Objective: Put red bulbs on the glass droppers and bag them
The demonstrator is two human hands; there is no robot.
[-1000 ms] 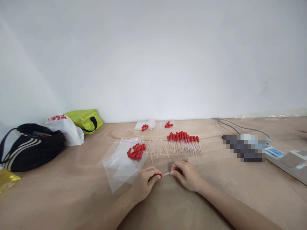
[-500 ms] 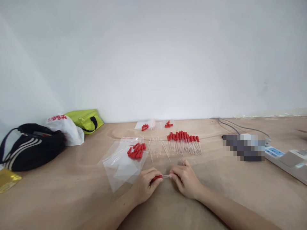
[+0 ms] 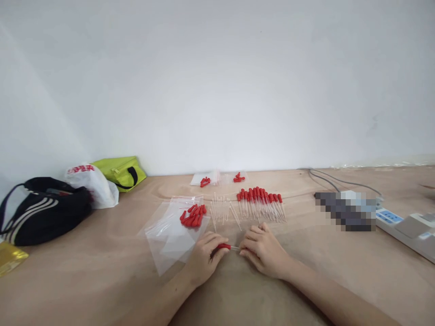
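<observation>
Between the thumb and fingers of my left hand (image 3: 206,257) is a red rubber dropper bulb (image 3: 224,246). My right hand (image 3: 262,251) pinches a clear dropper tube (image 3: 235,248), whose left end meets the bulb's mouth; how deep it sits inside cannot be seen. Beyond my hands, several loose clear tubes (image 3: 221,209) lie side by side. To their right is a row of droppers with red bulbs (image 3: 261,199) on their tubes. Loose red bulbs (image 3: 193,216) are piled on clear zip bags (image 3: 163,242) at the left.
Two small bags with red bulbs (image 3: 205,182) (image 3: 239,177) lie near the wall. A black bag (image 3: 44,217), a white plastic bag (image 3: 97,192) and a green pouch (image 3: 118,171) stand at the left. On the right are a blurred dark object (image 3: 346,213), a cable and a power strip (image 3: 404,226).
My left hand's fingers have lifted and loosened slightly, so more of the red bulb shows. My right hand has shifted a little, still at the tube.
</observation>
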